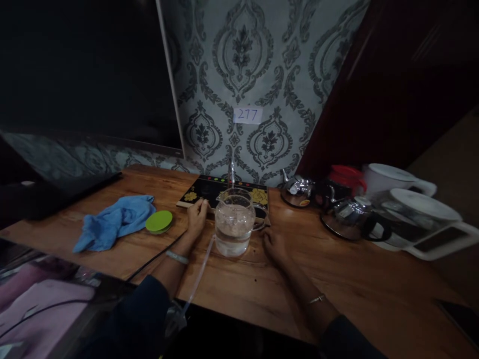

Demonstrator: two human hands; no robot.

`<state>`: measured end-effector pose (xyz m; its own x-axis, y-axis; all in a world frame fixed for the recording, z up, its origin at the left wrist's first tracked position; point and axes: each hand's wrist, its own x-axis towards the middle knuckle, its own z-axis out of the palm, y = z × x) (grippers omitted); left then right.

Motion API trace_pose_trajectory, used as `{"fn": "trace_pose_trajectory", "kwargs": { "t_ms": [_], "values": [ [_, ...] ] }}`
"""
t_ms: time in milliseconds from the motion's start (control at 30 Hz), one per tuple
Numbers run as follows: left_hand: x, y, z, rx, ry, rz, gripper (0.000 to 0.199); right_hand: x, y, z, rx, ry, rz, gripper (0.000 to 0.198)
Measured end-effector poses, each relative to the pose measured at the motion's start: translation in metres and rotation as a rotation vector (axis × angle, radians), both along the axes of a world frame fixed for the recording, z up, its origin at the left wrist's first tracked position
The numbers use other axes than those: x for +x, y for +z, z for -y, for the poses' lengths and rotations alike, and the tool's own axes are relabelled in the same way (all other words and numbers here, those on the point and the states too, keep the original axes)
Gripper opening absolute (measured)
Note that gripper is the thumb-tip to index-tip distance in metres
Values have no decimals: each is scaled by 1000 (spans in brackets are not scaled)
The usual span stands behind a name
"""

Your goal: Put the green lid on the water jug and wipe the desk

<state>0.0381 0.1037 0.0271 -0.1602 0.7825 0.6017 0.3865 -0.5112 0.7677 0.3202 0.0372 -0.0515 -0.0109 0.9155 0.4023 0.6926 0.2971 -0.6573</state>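
A clear glass pitcher (234, 232), partly filled with water, stands upright on the wooden table in front of a black tea stove (205, 189). The stove has a glossy top with gold flowers, coloured buttons and a metal spout (232, 172). My left hand (197, 215) is at the stove's front edge, left of the pitcher, its fingers closed over that edge. Just below the pitcher's handle, my right hand (275, 245) rests by the tabletop with curled fingers and nothing visible in them. A clear tube (200, 274) runs down beside the pitcher over the table's front edge.
To the left lie a blue cloth (116, 222) and a green round lid (159, 221). A dark cable (153, 258) passes under my left forearm. On the right stand metal kettles (298, 188), a red-topped pot (346, 177) and white-lidded jugs (422, 204). A patterned wall (243, 60) rises behind.
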Motion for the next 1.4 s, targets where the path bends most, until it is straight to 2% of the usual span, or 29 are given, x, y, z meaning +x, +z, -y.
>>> {"fn": "trace_pose_trajectory", "kwargs": {
  "t_ms": [200, 433, 533, 700, 867, 1133, 1400],
  "values": [
    [1, -13, 2, 9, -115, -122, 39, -1, 2, -1, -2, -10, 4, 24],
    [9, -17, 1, -23, -184, -115, 42, 0, 6, 0, -49, -22, 22, 24],
    [11, -19, 1, -39, -204, -131, 41, -2, 5, -2, -60, -40, -54, 24],
    [11, -19, 3, -47, -175, -118, 42, -9, 8, -6, -42, -117, -253, 22],
    [11, -16, 7, -62, -149, -108, 42, -12, 13, -1, -10, -152, -313, 24],
    [7, -12, 8, -10, -45, -116, 42, -10, 14, 1, -43, -61, -320, 21],
    [4, -13, 7, 15, -51, -125, 44, -9, 19, 4, -70, -16, -351, 18]
  ]
}}
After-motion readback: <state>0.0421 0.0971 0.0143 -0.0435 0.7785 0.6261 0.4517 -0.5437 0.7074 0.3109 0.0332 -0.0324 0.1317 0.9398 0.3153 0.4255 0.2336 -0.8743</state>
